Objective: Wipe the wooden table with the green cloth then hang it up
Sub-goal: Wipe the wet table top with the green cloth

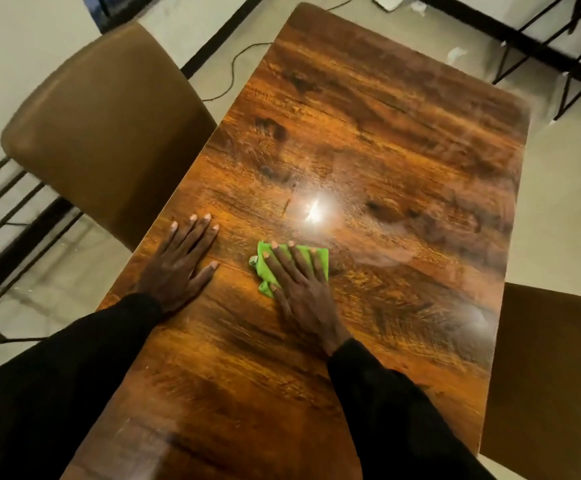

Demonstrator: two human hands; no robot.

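The wooden table (368, 133) fills the middle of the view, glossy with a bright light reflection near its centre. A folded green cloth (318, 259) lies flat on it, a little below that reflection. My right hand (302, 289) presses down on the cloth with fingers spread, covering most of it. My left hand (181, 265) rests flat on the bare wood near the table's left edge, fingers apart, holding nothing. Both arms wear black sleeves.
A brown padded chair (109, 126) stands against the table's left side. Another brown chair (548, 375) sits at the lower right. A black cable (233, 67) trails over the floor at the far left. Black metal frames (541, 39) stand at the top right.
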